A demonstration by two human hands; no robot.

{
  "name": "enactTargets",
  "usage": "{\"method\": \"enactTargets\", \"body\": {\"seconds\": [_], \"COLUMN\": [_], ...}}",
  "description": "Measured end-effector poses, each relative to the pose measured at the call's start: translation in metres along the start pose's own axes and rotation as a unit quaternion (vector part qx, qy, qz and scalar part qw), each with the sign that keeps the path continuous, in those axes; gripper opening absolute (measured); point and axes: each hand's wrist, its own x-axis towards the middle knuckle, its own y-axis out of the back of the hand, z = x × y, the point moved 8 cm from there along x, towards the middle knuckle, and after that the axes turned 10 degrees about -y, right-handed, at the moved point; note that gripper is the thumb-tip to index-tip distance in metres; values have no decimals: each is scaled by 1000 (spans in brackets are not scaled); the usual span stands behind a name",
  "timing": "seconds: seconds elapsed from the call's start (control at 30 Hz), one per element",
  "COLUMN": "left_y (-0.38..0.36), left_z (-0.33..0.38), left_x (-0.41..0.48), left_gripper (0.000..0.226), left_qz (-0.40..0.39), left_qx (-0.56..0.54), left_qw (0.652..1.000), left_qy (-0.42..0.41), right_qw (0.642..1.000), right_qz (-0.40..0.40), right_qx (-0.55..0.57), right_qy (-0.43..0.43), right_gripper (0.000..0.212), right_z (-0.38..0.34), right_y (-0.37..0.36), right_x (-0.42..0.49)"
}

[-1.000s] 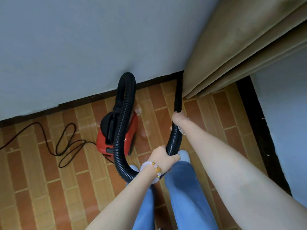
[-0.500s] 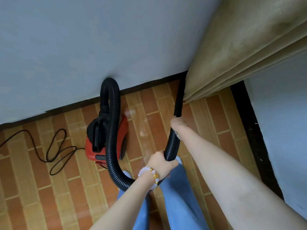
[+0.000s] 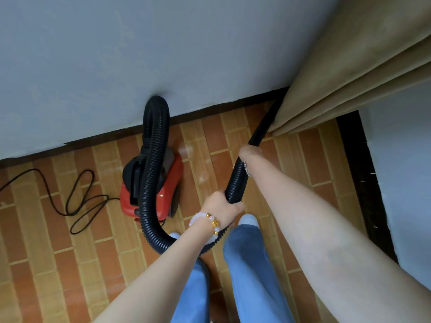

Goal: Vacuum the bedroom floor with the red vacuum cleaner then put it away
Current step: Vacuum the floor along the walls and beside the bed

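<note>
Beige pleated curtain (image 3: 349, 66) hanging at upper right, pale grey wall (image 3: 116, 54) behind, dark skirting (image 3: 356, 159) along the wall's foot

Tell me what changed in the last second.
The far end of the hose swung right, slipping behind the curtain. Unchanged: left hand and right hand grip the hose; the vacuum cleaner sits by the wall, cord looped beside it.

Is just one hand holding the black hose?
No, the left hand and the right hand both grip the black hose.
</note>
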Motion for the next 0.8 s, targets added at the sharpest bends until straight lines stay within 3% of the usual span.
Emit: {"method": "enactTargets", "body": {"seconds": [0.17, 0.23, 0.4, 0.67, 0.8], "left_y": [-26, -39, -66, -94, -102], "left_z": [20, 31, 54, 92, 105], "left_x": [22, 27, 38, 47, 47], "left_gripper": [24, 27, 35, 37, 41], "left_qz": [-34, -59, -97, -123, -137], "left_qx": [-10, -16, -21, 7, 8], "left_qw": [999, 998, 994, 991, 989], "left_qy": [-6, -17, -37, -57, -62], "right_qw": [993, 995, 995, 996, 996], "right_qz": [25, 20, 42, 43, 50], "right_qx": [87, 65, 31, -3, -28], "right_qy": [-73, -76, -85, -73, -66], "right_gripper": [43, 43, 17, 18, 38], "right_z": [1, -3, -10, -24, -24], "right_y": [30, 44, 94, 144, 161], "right_x": [30, 45, 49, 57, 68]}}
